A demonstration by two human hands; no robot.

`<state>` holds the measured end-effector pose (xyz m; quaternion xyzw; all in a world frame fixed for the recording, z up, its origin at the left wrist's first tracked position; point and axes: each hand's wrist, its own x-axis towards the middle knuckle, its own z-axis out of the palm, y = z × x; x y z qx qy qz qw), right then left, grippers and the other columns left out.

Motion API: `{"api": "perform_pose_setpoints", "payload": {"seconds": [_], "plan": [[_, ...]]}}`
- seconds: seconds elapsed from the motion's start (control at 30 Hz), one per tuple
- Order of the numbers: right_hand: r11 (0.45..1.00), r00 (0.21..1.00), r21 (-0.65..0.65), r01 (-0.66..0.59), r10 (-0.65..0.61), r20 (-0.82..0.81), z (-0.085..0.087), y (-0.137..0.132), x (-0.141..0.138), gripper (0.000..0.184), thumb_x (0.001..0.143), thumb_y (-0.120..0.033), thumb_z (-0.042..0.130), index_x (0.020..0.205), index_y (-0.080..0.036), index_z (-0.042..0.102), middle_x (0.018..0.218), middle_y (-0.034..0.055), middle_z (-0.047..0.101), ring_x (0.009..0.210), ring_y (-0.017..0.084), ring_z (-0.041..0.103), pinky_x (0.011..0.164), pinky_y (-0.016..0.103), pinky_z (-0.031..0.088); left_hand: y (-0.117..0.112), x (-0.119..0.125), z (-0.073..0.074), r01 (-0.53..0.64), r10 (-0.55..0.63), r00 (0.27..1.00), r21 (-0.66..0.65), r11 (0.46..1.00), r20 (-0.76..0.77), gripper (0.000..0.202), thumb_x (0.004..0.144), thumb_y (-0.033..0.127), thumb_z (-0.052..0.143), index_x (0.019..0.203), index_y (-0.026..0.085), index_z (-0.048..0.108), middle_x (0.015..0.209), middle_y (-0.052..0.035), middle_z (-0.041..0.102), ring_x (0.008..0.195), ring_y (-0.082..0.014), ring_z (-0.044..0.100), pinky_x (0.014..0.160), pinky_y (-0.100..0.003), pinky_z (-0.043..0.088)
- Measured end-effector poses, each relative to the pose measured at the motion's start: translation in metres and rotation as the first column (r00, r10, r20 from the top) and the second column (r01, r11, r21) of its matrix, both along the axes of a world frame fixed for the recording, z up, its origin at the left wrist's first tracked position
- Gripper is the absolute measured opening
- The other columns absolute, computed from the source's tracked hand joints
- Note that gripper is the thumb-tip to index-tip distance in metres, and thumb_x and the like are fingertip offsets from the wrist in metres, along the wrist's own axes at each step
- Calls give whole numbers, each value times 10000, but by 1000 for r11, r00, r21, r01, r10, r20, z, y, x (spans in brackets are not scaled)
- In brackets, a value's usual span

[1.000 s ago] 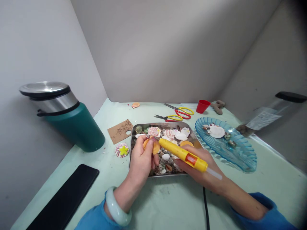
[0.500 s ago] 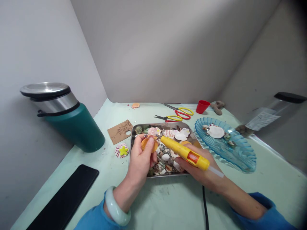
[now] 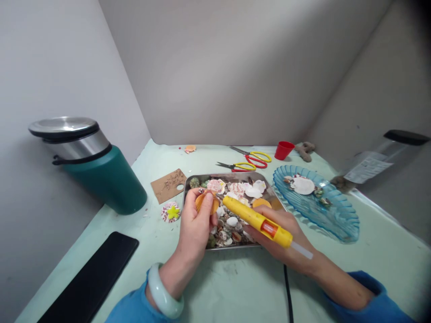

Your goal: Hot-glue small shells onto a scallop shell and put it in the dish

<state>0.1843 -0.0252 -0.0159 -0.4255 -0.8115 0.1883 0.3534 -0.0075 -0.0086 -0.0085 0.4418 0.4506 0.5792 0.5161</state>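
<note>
Between thumb and fingers, my left hand (image 3: 197, 220) pinches an orange scallop shell (image 3: 213, 204), with a small item at its upper edge that is too small to make out. A yellow glue gun (image 3: 252, 215) with a clear glue stick at its rear is gripped in my right hand (image 3: 283, 229). Its metal nozzle points left, close to the shell's upper right edge; whether they touch I cannot tell. Beneath both hands lies a metal tray (image 3: 222, 248) full of mixed seashells, partly hidden by my hands.
Left stand a green bottle (image 3: 111, 179), a black phone (image 3: 90, 273), brown card (image 3: 168, 185) and a speckled disc with a yellow star (image 3: 171, 211). Behind are scissors (image 3: 240, 166) and a red cup (image 3: 283, 150). At right sits a blue plate (image 3: 336, 220); a black cord (image 3: 288, 291) runs near me.
My right hand and the glue gun have shifted slightly left and down. The shell in my left hand has moved a little to the left.
</note>
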Motion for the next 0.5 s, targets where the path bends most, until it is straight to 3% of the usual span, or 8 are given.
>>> {"api": "perform_pose_setpoints", "payload": {"seconds": [0.5], "plan": [[997,998,-24,69,-69,-11,0,-1,0,102,853,-318,628,850,-224,589,697,-18,622,562,128,542,550,252,401,-1,-1,-1,-37,37,998,-1,999,-52,228,883,413,554,986,221,488,604,63,532,441,-68,448,399,-162,327]]}}
